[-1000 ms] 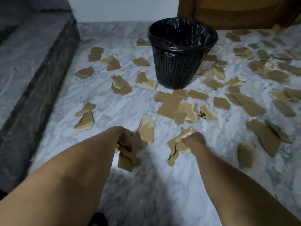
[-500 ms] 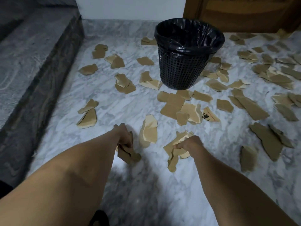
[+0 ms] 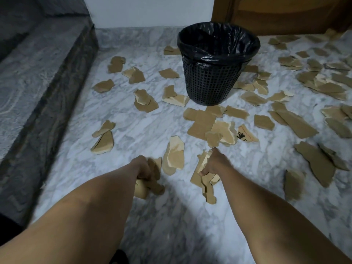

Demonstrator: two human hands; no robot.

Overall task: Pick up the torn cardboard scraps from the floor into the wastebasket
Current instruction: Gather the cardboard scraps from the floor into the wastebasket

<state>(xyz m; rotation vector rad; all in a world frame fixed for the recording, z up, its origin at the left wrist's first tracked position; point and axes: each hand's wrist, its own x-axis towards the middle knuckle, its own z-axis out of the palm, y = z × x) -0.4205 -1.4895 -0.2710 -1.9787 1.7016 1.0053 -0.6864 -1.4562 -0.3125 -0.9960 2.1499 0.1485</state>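
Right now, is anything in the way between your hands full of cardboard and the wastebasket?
The left hand and right hand grip scraps; only flat loose scraps lie on the marble floor between them and the open wastebasket. Nothing blocks them.

The floor (image 3: 133,121) is of white marble with grey veins. A raised step (image 3: 28,77) of dark grey stone runs along its left side. At the back stand a plain white wall (image 3: 148,10) and a brown wooden door (image 3: 276,12).
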